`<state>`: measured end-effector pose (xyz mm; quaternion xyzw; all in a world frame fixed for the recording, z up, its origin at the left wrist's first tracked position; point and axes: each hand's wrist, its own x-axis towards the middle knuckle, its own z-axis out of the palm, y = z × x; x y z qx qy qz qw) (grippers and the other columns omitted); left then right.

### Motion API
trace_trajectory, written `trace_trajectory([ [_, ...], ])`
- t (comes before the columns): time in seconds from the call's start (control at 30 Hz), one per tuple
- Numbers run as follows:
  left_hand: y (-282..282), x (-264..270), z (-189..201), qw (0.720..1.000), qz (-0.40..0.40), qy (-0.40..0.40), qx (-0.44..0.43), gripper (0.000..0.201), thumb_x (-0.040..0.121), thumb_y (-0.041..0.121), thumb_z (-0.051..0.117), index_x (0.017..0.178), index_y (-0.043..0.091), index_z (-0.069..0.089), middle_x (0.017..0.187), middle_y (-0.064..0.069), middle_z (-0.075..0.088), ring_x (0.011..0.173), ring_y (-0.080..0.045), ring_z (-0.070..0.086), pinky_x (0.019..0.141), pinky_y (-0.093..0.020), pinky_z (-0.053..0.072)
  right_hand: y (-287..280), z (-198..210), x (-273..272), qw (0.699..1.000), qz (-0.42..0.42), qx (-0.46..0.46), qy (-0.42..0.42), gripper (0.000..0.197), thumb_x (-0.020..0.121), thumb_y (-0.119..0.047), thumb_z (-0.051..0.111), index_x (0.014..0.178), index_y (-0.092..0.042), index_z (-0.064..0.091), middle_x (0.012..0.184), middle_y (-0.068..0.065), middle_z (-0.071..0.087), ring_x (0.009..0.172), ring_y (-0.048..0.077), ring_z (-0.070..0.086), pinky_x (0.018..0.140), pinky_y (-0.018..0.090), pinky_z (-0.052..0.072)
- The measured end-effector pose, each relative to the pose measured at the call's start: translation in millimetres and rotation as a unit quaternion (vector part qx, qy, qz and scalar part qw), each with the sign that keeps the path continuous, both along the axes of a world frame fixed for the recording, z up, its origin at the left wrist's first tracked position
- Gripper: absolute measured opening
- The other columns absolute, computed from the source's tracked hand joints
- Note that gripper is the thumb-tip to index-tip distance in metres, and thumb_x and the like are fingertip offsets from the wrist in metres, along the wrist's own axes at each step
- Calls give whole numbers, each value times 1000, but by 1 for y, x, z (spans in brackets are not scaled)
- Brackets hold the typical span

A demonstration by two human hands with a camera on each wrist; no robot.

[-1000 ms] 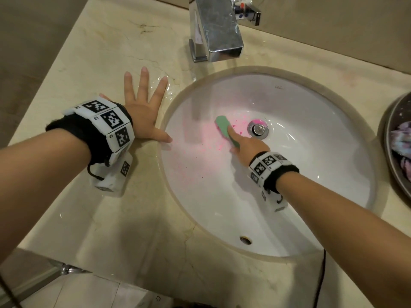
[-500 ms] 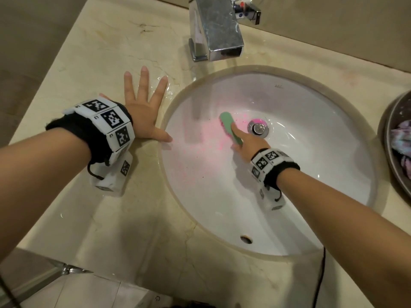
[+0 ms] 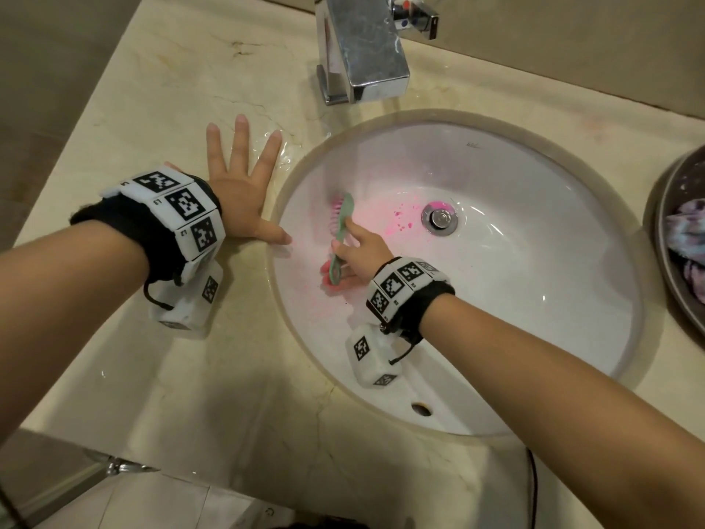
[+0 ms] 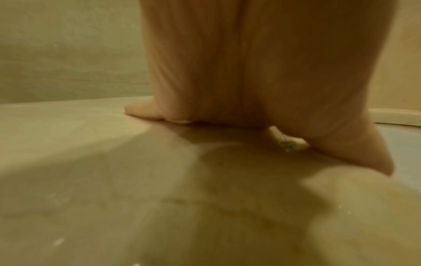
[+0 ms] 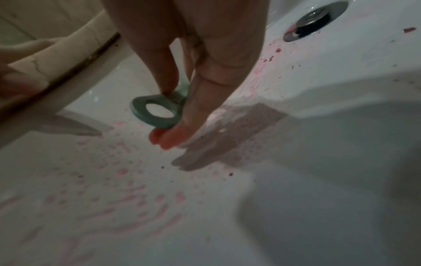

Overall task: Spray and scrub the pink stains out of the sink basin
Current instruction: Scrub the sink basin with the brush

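Note:
A white oval sink basin (image 3: 534, 284) is set in a beige marble counter (image 3: 160, 108). Pink stains (image 3: 400, 219) spread left of the metal drain (image 3: 439, 217), and pink streaks (image 5: 127, 201) cover the basin's left slope. My right hand (image 3: 358, 250) grips a green scrub brush (image 3: 341, 227) with pink-stained bristles, held against the left slope. The brush's ringed handle end (image 5: 157, 112) shows between my fingers (image 5: 180, 136) in the right wrist view. My left hand (image 3: 240, 185) lies flat on the counter, fingers spread, thumb at the basin rim. The palm (image 4: 250, 72) presses on the counter in the left wrist view.
A chrome faucet (image 3: 358, 51) stands behind the basin. A dark bowl (image 3: 671, 238) with crumpled cloth sits on the counter at the right edge. An overflow hole (image 3: 421, 409) is in the basin's near wall. Water glistens on the counter by my left fingers.
My right hand has pulled the brush left and toward me, away from the drain onto the basin's left slope. The brush now stands tilted on edge. The left hand has not moved.

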<state>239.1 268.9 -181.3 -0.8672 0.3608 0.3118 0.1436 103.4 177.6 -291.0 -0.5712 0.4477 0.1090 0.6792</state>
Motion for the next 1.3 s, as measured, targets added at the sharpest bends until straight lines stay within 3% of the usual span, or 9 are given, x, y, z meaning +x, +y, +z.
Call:
trace_trajectory([
  [0.1,0,1,-1,1000,-1,3,0,127,69,60,69,142,30,-30,146,-8,-41,135,-41,-30,101,-71,1,-4,7,8,987,-136,89,-19,63,95,0,47,145,-34,27,100,21,59,68,27,58,73,46,54],
  [0.2,1,2,-2,1000,1,4,1,127,69,61,69,141,32,-31,146,-7,-42,135,-40,-31,98,-74,3,-3,14,16,965,-219,146,-12,64,95,2,44,142,-40,29,83,12,52,59,21,45,62,37,46],
  [0.33,1,4,-5,1000,-2,4,5,128,67,63,68,139,34,-33,145,-5,-43,135,-39,-32,97,-76,4,11,13,14,991,-120,56,-8,67,90,-7,56,145,-32,26,116,24,59,86,35,64,79,51,54],
  [0.43,1,5,-5,1000,-2,3,7,129,65,65,68,139,35,-34,144,-4,-44,135,-38,-33,95,-77,5,11,17,8,992,-102,77,-9,68,90,-6,58,146,-25,25,94,26,64,76,33,63,75,50,56],
  [0.63,0,4,-4,1000,-4,-1,8,128,66,64,67,139,33,-33,145,-5,-43,135,-39,-32,96,-76,5,-14,31,19,986,-146,79,-27,49,90,-1,56,136,-10,40,55,14,60,36,16,59,48,29,57],
  [0.73,0,3,-2,1000,-4,-3,11,127,68,62,68,140,31,-33,146,-8,-42,135,-41,-31,98,-74,4,-10,32,26,978,-181,97,-41,18,90,-2,57,105,-7,49,47,13,61,41,20,62,54,37,59],
  [0.9,0,3,-3,1000,-2,-2,9,128,68,61,69,141,31,-32,146,-8,-41,135,-41,-31,99,-73,3,0,37,19,981,-106,152,-52,1,92,-3,53,91,-3,53,70,19,62,49,23,64,52,32,58],
  [1.2,2,5,-6,1000,-2,3,3,129,65,63,70,139,36,-33,144,-3,-44,135,-37,-33,94,-77,4,-37,48,37,936,-249,230,-96,18,96,-3,43,80,-1,50,80,20,60,79,28,65,81,40,55],
  [1.3,2,7,-7,1000,-1,4,5,129,66,62,69,138,36,-34,144,-3,-45,135,-37,-34,94,-77,5,-26,51,29,945,-173,255,-109,18,98,-5,41,82,-2,49,71,18,64,64,22,69,60,30,59],
])
